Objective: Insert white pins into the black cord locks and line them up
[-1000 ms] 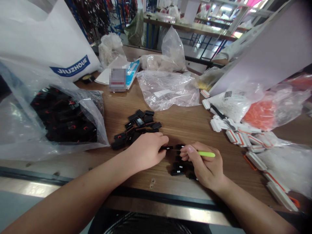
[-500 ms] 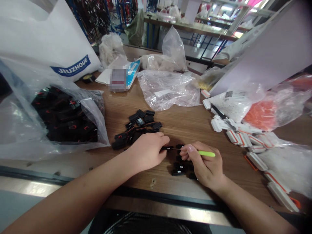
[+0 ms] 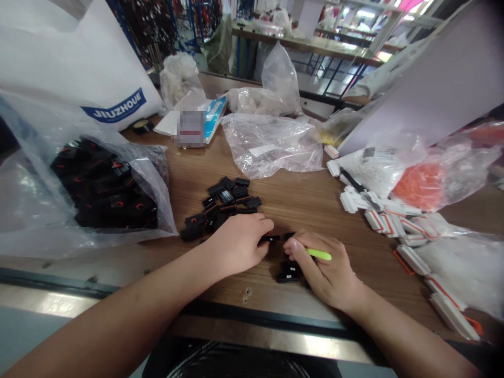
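My left hand (image 3: 246, 241) pinches a small black plastic connector housing (image 3: 270, 238) by its left end. Closed around a thin tool with a yellow-green handle (image 3: 318, 254), my right hand (image 3: 321, 268) is just right of that housing. The tool's slim tip points left, close to the housing; whether it touches cannot be made out. Beyond my left hand lies a loose pile of black connector housings (image 3: 226, 197). More black housings with white dots (image 3: 289, 273) lie beside and partly under my right hand.
At the left stands an open clear bag of black and red housings (image 3: 106, 184). White connectors with orange seals (image 3: 394, 223) line the right side, near a bag of orange parts (image 3: 421, 184). A flat clear plastic bag (image 3: 275, 147) and a booklet (image 3: 214, 118) lie farther back.
My right hand and the tool have shifted left, nearer the housing in my left hand. My left hand stays almost in place.
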Available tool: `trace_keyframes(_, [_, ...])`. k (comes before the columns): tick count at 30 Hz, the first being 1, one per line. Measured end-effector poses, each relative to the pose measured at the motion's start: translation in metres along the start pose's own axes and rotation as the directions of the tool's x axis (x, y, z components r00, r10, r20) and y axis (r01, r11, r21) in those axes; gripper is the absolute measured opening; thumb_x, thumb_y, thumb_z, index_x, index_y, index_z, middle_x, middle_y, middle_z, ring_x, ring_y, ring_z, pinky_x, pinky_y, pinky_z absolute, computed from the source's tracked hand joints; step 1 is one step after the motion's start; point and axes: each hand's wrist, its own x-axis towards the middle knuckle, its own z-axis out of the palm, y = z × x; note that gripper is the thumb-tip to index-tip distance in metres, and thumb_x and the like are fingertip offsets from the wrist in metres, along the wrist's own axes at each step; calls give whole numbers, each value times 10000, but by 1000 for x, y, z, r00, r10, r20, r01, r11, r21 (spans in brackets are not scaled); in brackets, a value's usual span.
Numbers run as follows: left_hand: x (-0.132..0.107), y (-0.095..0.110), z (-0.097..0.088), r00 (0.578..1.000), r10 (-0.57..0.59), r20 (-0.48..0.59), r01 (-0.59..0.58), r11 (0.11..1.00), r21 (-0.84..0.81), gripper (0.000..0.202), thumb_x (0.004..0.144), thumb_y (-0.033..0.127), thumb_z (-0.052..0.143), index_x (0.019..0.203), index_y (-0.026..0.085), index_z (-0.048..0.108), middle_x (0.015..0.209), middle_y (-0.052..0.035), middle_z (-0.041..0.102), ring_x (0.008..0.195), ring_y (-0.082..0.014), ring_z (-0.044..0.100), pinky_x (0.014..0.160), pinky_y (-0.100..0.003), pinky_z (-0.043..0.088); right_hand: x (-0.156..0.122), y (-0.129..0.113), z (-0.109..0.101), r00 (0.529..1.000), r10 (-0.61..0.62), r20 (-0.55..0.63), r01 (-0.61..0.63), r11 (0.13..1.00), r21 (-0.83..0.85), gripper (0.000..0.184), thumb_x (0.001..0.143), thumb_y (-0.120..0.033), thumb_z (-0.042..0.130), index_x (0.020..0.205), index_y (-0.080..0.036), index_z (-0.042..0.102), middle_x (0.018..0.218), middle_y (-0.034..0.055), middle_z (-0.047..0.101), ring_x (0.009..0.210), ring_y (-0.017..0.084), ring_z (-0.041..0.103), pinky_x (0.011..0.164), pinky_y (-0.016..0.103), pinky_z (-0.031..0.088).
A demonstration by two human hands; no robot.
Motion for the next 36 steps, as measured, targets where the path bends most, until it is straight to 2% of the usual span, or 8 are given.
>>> trace_keyframes(7, [0,-3,1,1000,16,-11,-16,1000,18,68,821,177,573,758,181,546,776,-9,574,700,-172,569,643,-291,415,-6,8,5,980,97,-176,-78,990,115,173,965,-179,523,892,-200,678,763,7,693,603,114,650,591,251,518])
trace_keyframes(18, [-1,-3,2,1000,18,-17,-17,1000,4,76,807,161,587,749,175,540,754,4,550,668,-161,546,620,-295,397,-8,8,8,981,110,-160,-90,987,130,169,964,-183,527,895,-202,680,758,-7,694,605,104,659,588,235,518])
trace_keyframes(26, [-1,-2,2,1000,16,-17,-16,1000,7,76,811,161,579,747,176,542,759,-1,553,682,-165,556,627,-294,406,-5,5,6,979,168,-112,-154,980,124,184,975,-218,518,880,-190,673,730,-2,670,594,108,627,570,242,491])
trace_keyframes(32, [-2,-1,3,999,35,-19,-34,997,67,69,825,182,574,758,179,559,788,-13,583,688,-176,576,615,-298,414,2,-4,3,999,42,-1,-42,999,5,213,972,-198,494,812,-175,632,708,17,632,636,133,599,605,280,478])
trace_keyframes(36, [-3,0,2,999,40,-21,-37,993,114,65,842,206,571,782,184,577,817,-16,609,713,-187,607,625,-300,433,-1,2,6,996,22,-88,-20,999,28,206,964,-189,503,822,-178,651,718,18,662,622,131,624,596,271,495])
